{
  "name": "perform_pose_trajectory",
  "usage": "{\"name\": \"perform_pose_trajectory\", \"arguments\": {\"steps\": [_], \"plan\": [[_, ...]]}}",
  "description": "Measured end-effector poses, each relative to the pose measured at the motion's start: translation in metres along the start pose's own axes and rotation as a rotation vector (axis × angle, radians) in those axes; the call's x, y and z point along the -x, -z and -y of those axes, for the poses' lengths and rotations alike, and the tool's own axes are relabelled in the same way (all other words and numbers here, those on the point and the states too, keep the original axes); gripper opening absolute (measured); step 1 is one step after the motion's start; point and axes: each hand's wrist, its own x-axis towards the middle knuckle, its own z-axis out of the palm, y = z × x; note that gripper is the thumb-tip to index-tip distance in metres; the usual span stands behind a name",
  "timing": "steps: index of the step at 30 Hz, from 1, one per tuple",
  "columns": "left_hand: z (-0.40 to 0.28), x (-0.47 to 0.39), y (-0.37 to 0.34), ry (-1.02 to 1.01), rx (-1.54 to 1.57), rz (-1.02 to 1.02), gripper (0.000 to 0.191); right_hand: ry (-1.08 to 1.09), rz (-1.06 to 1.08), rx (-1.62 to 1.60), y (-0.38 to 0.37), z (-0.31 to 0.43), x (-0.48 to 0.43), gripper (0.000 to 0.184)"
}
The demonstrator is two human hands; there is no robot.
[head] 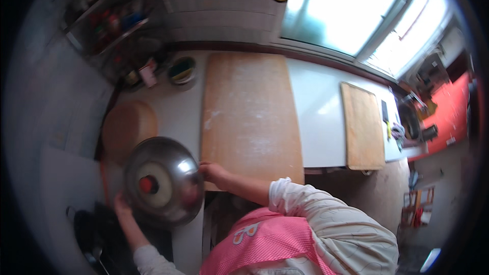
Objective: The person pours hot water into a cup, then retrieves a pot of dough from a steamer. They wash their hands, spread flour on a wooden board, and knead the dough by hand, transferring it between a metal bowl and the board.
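A lidded steel pot (179,194) is held between my two hands, near the front left of the counter. Its domed, shiny lid has a pale round centre and a red and black knob (148,184). My right hand (214,173) grips the pot's right side, close to the front left corner of a large floured wooden board (250,114). At the opposite side, my left hand (122,204) is partly hidden behind the lid's edge, with its fingers against the pot. The lid covers the pot's body, so its contents and handles cannot be seen.
Behind the pot sits a thick round wooden chopping block (128,128). A black wok (86,229) with a ladle is at lower left. A small round container (182,70) stands farther back. Rightward lie a smaller wooden board (363,126) and a dark-bladed knife (384,110).
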Motion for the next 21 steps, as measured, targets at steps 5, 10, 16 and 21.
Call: {"name": "perform_pose_trajectory", "arguments": {"steps": [5,10,16,21], "plan": [[-0.013,0.11,-0.112,-0.692,-0.517,-0.058,0.04,0.348,-0.037,0.581,0.043,0.031,0.063,0.045],[0.058,0.286,-0.263,0.001,-0.375,0.863,0.032,0.295,-0.218,0.295,0.15,0.036,0.145,0.027],[0.267,0.286,-0.261,0.709,-0.499,0.566,0.045,-0.022,-0.538,1.046,0.26,0.021,0.255,0.055],[0.328,0.248,-0.271,0.376,-0.092,0.305,0.027,-0.091,-0.18,0.246,0.286,-0.021,0.239,0.055]]}}
